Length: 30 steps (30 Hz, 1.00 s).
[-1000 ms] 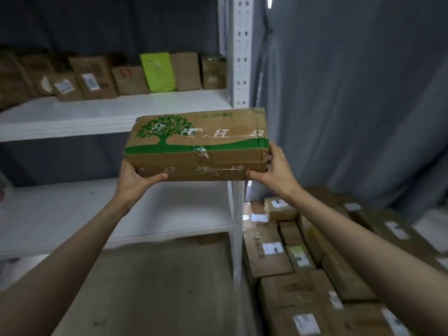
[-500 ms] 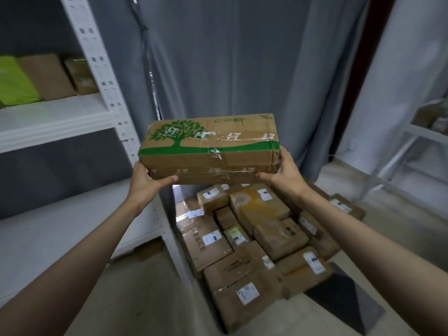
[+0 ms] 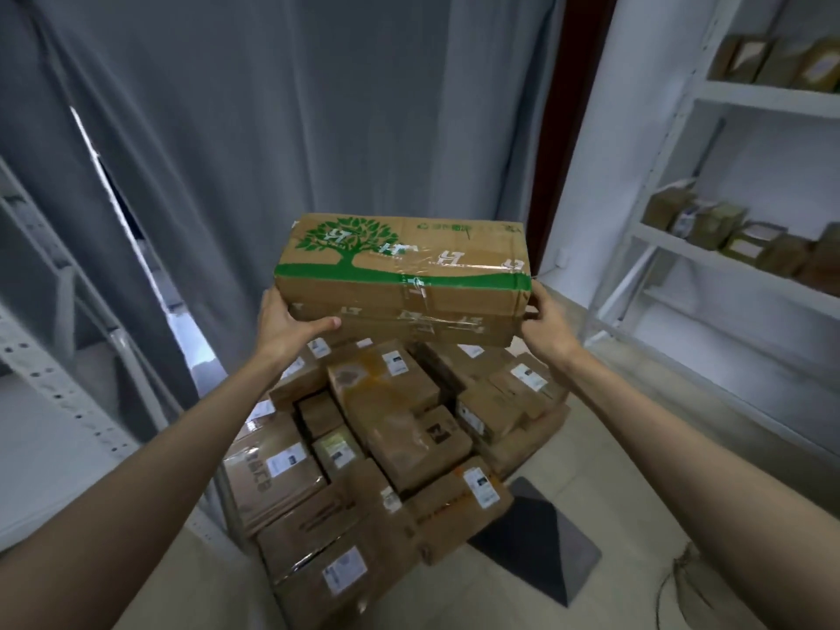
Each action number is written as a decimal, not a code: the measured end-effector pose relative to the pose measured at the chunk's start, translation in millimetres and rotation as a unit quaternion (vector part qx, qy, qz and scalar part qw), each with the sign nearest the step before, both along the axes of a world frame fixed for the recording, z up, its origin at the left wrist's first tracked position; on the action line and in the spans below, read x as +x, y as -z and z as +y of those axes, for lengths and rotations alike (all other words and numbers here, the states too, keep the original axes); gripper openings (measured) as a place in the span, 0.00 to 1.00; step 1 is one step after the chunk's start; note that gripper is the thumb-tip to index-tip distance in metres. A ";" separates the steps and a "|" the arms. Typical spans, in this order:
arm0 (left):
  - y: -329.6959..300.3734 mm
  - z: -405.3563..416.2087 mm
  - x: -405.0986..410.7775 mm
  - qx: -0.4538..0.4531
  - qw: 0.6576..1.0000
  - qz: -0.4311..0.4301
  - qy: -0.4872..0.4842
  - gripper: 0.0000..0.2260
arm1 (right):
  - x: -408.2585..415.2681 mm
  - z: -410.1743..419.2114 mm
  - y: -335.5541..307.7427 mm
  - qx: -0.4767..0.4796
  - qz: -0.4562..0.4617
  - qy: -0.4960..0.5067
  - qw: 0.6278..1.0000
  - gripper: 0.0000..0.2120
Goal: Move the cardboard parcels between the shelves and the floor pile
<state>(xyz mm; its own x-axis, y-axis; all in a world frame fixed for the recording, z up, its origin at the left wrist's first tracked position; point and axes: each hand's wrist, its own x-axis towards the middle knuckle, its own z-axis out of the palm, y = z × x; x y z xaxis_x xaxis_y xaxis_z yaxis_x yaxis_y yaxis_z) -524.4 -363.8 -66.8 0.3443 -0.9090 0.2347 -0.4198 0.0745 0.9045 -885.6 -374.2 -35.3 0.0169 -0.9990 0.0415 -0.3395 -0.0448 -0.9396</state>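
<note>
A: What occupies the largest areas of the view?
B: A grey curtain [image 3: 272, 129] fills the field from 10 to 1 o'clock. White shelving [image 3: 745, 261] stands at 3 o'clock and carries small cartons; the post of a second rack [image 3: 59, 379] runs along the 9 o'clock edge.

A: And on the floor?
B: A floor pile [image 3: 391, 447] of labelled cardboard parcels lies at 6 o'clock, with a dark mat [image 3: 541, 534] just beside it at 5 o'clock.

A: Where is the parcel being handled?
B: The tree-printed parcel [image 3: 404, 275], brown with a green band and clear tape, sits at centre, in the air above the pile.

A: How do the hands meet it?
B: The left hand [image 3: 284, 322] grips its 9 o'clock end, thumb along the lower front edge. The right hand [image 3: 545, 322] grips its 3 o'clock end, fingers curled round the corner.
</note>
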 end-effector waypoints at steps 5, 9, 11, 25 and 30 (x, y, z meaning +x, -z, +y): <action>1.3 -66.8 -34.3 0.015 1.000 -0.007 0.013 0.40 | -36.3 -44.2 13.3 0.059 -0.067 0.044 0.995 0.21; 18.1 -129.3 -52.3 0.043 0.999 0.004 0.028 0.39 | -51.9 -93.0 25.4 0.103 -0.117 0.060 0.986 0.20; 29.0 -162.8 -59.9 0.055 0.997 0.027 0.038 0.40 | -57.5 -123.4 35.7 0.123 -0.115 0.050 0.984 0.23; 62.0 -349.1 -90.1 0.114 0.966 0.234 0.012 0.16 | -66.0 -300.0 116.9 0.281 -0.153 -0.012 0.947 0.39; 71.9 -391.5 -99.9 0.057 0.948 0.314 -0.002 0.10 | -78.0 -345.5 133.2 0.335 -0.181 -0.098 0.920 0.40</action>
